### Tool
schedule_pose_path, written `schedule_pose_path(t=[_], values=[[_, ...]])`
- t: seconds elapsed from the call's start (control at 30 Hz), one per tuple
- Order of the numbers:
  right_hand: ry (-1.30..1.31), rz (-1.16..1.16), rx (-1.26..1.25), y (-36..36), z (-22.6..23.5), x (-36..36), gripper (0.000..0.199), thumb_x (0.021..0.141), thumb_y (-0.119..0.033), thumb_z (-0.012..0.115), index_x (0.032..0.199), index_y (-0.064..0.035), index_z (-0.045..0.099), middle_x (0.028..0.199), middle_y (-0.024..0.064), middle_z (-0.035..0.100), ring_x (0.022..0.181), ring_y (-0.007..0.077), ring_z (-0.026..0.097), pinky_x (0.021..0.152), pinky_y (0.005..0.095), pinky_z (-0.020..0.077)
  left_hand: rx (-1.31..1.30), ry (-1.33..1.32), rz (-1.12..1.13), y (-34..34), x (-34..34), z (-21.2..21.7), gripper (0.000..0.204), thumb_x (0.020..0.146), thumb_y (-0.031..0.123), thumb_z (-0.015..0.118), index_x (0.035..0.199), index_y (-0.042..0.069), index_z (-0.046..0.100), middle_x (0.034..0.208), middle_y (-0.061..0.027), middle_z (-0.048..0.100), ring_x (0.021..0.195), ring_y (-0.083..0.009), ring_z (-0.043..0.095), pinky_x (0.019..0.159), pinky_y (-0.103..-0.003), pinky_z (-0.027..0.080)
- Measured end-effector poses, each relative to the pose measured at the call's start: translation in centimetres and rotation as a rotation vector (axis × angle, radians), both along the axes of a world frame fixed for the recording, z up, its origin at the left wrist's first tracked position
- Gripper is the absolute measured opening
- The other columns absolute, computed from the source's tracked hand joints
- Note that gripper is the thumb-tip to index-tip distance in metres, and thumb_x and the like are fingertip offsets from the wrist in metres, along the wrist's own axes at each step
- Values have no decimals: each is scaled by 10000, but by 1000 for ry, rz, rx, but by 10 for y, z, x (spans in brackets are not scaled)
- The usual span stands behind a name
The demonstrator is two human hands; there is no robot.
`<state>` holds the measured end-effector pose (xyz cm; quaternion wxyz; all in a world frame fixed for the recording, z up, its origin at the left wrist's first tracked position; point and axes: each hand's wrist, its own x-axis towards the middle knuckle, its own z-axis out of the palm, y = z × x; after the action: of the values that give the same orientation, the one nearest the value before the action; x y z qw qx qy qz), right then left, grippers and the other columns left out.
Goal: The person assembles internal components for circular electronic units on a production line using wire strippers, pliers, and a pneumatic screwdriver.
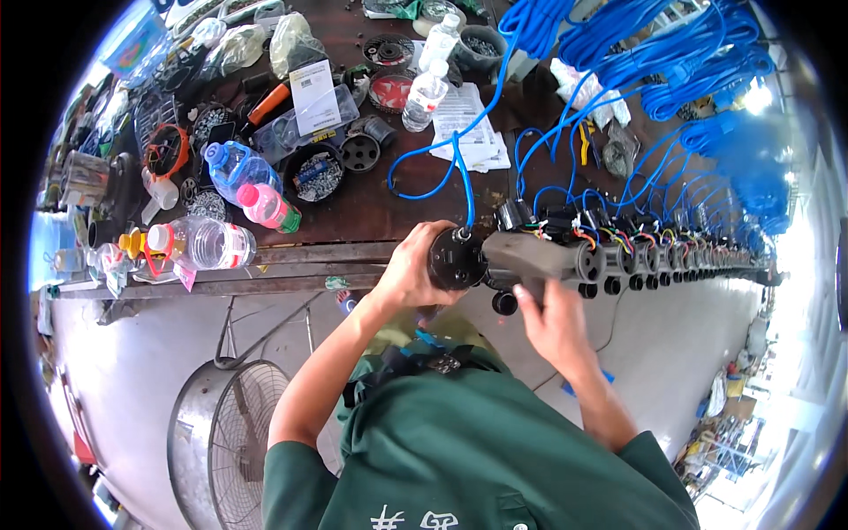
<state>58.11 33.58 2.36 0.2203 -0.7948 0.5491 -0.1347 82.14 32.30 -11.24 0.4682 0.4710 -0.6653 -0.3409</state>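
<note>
My left hand (pixel 415 269) is closed around a round black motor housing (pixel 457 258) at the table's front edge. From the top of this housing a blue cable (pixel 465 190) runs up and loops over the table. In my right hand (pixel 558 329) is a mallet, gripped by its short dark handle. The thick grey mallet head (pixel 527 256), smeared by motion, is beside the housing's right side; whether they touch I cannot tell. Just right of the mallet begins a long row of similar motor units (pixel 590 261) with coloured wires sticking out.
Coiled blue cables (pixel 654 53) are heaped at the back right. Bottles (pixel 212 243), a black bowl of small metal parts (pixel 316 175), paper sheets (pixel 473 132) and an orange-handled tool (pixel 268 104) crowd the table's left and middle. A large floor fan (pixel 225 433) stands below left.
</note>
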Motion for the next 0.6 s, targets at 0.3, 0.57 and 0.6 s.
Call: schedule_pose_path(t=[0.3,0.57,0.6], values=[[-153,154,-22,-5,56,45,263,977,-229,713,1095,-16,615,712,212,677,643,409,690,549,473,497,-15,32,25,6,0,1,877,596,262,905,1358,15,547,1267,-196,629,1206,-388,611,1048,-466,516],[-54,152,203,-19,37,38,286,974,-201,728,1118,36,658,742,166,685,609,236,662,581,375,496,52,46,40,7,2,8,893,581,284,916,1353,22,552,1262,-197,634,1205,-381,624,1037,-462,525],[-148,123,207,-18,53,37,279,971,-182,731,1125,41,660,757,144,693,624,218,654,599,363,501,46,26,48,6,5,8,891,583,284,916,1351,21,551,1261,-198,632,1204,-384,624,1036,-461,526]])
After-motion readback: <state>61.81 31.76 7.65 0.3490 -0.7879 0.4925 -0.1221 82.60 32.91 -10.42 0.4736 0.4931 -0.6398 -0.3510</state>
